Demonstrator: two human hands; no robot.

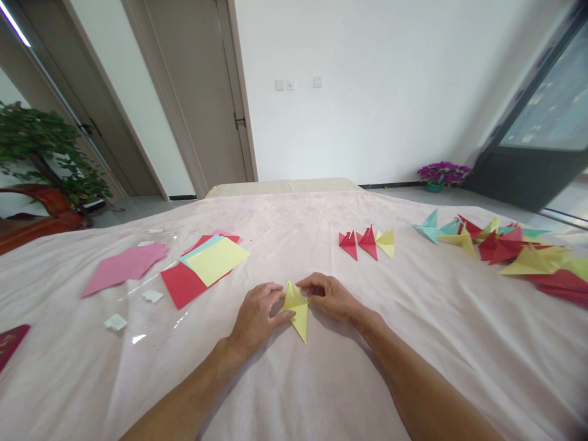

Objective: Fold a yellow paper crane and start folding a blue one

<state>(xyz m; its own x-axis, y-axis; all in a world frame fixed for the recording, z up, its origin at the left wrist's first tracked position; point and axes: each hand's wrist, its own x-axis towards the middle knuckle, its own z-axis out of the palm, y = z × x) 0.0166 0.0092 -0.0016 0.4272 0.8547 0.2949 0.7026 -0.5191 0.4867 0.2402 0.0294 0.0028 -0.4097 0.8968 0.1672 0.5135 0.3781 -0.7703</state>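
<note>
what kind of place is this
Probably a room in a home: a cloth-covered table stands before a plain interior door, with a leafy potted plant to the left and purple flowers by the wall.

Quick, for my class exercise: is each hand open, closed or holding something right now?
Left hand: closed on the folded yellow paper, thumb over it.
Right hand: fingers curled at its right edge; whether gripping cannot be told.
</note>
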